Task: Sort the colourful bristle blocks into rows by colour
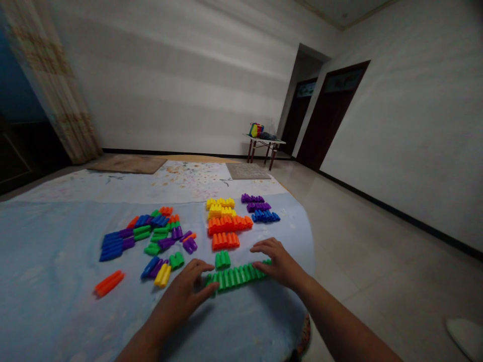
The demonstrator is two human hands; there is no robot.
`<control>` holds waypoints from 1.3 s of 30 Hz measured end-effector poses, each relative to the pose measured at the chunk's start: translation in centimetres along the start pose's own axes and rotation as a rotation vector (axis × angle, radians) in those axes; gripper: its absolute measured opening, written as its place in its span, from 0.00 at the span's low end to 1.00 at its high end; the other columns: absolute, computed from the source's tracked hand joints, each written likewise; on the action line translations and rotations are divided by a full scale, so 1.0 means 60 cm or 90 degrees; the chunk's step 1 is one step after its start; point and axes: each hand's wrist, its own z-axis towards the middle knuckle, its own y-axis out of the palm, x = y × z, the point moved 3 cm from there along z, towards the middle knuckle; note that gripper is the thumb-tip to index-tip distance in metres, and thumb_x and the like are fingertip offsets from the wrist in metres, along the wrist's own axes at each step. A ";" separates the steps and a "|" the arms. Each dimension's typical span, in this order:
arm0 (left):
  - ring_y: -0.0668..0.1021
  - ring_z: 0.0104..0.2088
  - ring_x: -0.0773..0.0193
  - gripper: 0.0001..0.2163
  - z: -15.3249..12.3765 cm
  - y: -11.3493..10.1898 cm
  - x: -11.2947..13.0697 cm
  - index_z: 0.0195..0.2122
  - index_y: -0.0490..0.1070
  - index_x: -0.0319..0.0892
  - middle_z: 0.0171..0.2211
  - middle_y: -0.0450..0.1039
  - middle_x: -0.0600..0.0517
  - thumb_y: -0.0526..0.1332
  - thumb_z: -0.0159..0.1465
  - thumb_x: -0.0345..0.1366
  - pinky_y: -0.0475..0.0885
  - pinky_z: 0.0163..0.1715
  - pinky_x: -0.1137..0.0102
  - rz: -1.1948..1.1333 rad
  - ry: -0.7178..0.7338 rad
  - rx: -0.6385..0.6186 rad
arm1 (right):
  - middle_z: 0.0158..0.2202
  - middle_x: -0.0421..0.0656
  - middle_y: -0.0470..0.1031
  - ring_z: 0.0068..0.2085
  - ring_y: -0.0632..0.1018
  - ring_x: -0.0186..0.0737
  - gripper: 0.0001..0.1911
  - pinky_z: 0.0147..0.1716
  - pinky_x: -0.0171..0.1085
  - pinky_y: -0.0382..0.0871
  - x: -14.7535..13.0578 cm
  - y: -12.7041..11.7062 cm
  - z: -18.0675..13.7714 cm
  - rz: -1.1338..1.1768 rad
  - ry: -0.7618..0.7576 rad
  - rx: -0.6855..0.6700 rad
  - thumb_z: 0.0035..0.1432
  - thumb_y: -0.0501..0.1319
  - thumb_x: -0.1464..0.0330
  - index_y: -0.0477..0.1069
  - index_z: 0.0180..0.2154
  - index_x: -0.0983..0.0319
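A long row of green plastic blocks [237, 276] lies on the pale blue cloth [56, 281] near its front edge. My left hand [186, 293] presses against the row's left end with fingers stretched out. My right hand [277, 261] rests on the row's right end, fingers spread flat. Just behind the row sits a short green piece [222, 259]. Further back stand sorted rows: orange blocks [226, 231], yellow blocks [221, 207], purple blocks [256, 202] and blue blocks [265, 216].
A loose heap of mixed-colour blocks [151, 234] lies to the left, with a yellow piece [163, 275] and a lone orange piece [109, 283] nearer me. The cloth ends at the right on tiled floor [377, 261]. A small table [264, 143] stands by dark doors.
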 end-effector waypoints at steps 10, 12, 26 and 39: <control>0.74 0.34 0.62 0.15 -0.004 -0.059 -0.029 0.31 0.72 0.45 0.34 0.73 0.50 0.54 0.59 0.50 0.70 0.35 0.68 -0.016 -0.004 0.267 | 0.36 0.43 0.75 0.37 0.74 0.41 0.11 0.35 0.36 0.64 -0.063 0.079 0.083 -0.088 0.066 -0.082 0.49 0.67 0.64 0.74 0.37 0.59; 0.74 0.35 0.62 0.15 -0.006 -0.062 -0.026 0.30 0.73 0.45 0.33 0.74 0.50 0.55 0.59 0.49 0.70 0.35 0.68 -0.015 0.004 0.296 | 0.35 0.43 0.76 0.36 0.74 0.41 0.10 0.33 0.36 0.63 -0.065 0.084 0.088 -0.106 0.072 -0.097 0.49 0.67 0.64 0.74 0.35 0.59; 0.74 0.27 0.63 0.21 -0.022 -0.208 -0.048 0.36 0.74 0.40 0.30 0.76 0.50 0.52 0.56 0.51 0.69 0.25 0.70 -0.151 -0.183 0.523 | 0.38 0.45 0.76 0.40 0.74 0.42 0.09 0.40 0.38 0.65 -0.110 0.081 0.094 -0.031 -0.021 -0.062 0.55 0.62 0.66 0.74 0.39 0.59; 0.73 0.40 0.60 0.18 -0.043 -0.215 -0.169 0.39 0.72 0.41 0.36 0.71 0.47 0.47 0.62 0.45 0.67 0.44 0.67 0.108 -0.156 0.662 | 0.47 0.47 0.74 0.48 0.72 0.44 0.17 0.47 0.38 0.63 -0.224 0.202 0.196 -0.126 -0.229 -0.232 0.56 0.58 0.73 0.70 0.49 0.62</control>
